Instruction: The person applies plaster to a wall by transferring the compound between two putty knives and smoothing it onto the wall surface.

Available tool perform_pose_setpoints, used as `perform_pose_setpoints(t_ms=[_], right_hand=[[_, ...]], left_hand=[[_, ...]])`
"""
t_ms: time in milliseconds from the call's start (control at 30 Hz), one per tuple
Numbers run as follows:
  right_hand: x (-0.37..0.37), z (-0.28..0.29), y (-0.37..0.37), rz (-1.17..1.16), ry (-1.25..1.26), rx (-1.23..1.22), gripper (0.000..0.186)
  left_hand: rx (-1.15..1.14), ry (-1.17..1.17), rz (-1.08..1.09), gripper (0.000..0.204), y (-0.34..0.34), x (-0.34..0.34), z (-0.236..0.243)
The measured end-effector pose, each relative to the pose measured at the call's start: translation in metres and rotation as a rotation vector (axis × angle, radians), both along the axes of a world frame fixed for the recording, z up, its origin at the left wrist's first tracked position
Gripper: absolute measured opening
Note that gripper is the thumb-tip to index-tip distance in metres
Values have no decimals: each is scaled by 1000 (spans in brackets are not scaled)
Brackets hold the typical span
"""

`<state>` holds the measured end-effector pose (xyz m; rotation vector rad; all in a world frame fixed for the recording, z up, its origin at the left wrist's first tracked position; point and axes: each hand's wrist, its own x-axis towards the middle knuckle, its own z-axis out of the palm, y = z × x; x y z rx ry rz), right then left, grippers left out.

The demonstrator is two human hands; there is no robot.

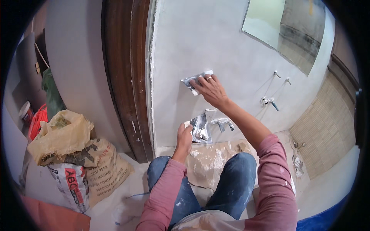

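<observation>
My right hand [211, 89] grips a flat metal putty knife [187, 82] and presses it against the pale grey wall [227, 46]. White putty clings to the blade. Lower and to the left, my left hand [184, 138] holds a metal plate [200, 127] smeared with white and grey putty, a little out from the wall. Just right of that plate, pipe fittings [222, 124] stick out of the wall. Below lies a sheet of brown paper [208, 163] spotted with white splashes, between and beyond my knees.
A dark wooden door frame [129, 77] runs up the wall's left edge. Several sacks [104, 169] stand on the floor at left, near a red bundle [38, 119]. More pipe stubs [269, 102] and a mirror-like panel [285, 30] are at right.
</observation>
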<state>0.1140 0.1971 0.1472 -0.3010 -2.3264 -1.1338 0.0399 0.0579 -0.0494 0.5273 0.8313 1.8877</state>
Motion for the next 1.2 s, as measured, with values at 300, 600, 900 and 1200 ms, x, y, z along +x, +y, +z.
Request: perform_pose_setpoints(t_ms=[300, 600, 900, 1200], right_hand=[[7, 180, 16, 39, 616, 107, 45], [-16, 173, 34, -58, 580, 129, 52], [21, -8, 14, 9, 85, -12, 52], [108, -103, -87, 487, 565, -984, 58]], left_hand=[[-58, 5, -38, 23, -3, 6, 5], [-15, -31, -15, 20, -5, -1, 10], [36, -115, 107, 21, -9, -1, 15], [-62, -229, 116, 25, -27, 7, 33]])
